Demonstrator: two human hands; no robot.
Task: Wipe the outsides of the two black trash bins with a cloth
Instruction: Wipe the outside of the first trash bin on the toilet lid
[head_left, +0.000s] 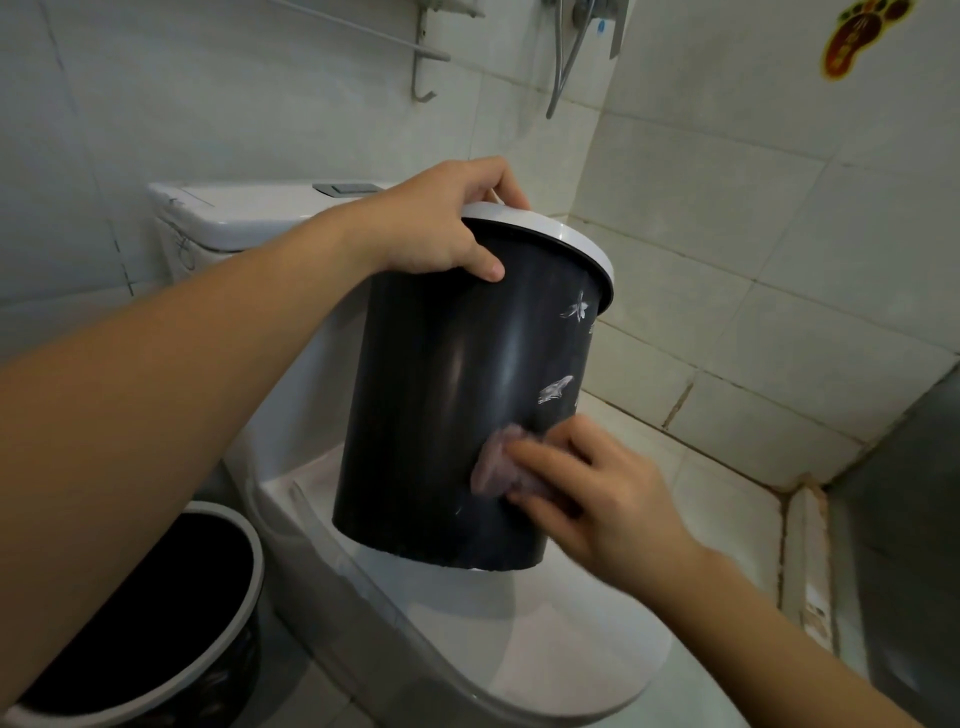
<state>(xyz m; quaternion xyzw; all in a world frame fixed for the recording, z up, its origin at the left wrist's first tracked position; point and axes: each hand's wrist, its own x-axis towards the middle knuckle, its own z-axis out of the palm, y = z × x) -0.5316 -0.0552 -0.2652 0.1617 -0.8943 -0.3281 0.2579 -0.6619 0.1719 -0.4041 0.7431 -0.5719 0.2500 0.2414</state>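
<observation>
Second bin (156, 613) — cropped by frame edge

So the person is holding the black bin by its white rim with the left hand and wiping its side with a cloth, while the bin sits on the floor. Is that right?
Not quite. In the head view the black bin is not on the floor: it is tilted, its base on the closed toilet lid. The rest holds: the left hand grips its white rim and the right hand presses the cloth against its side.

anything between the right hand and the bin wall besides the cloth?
Nothing visible. The right hand presses the cloth straight onto the lower side of the black bin, which the left hand grips at its white rim over the toilet lid.
</observation>
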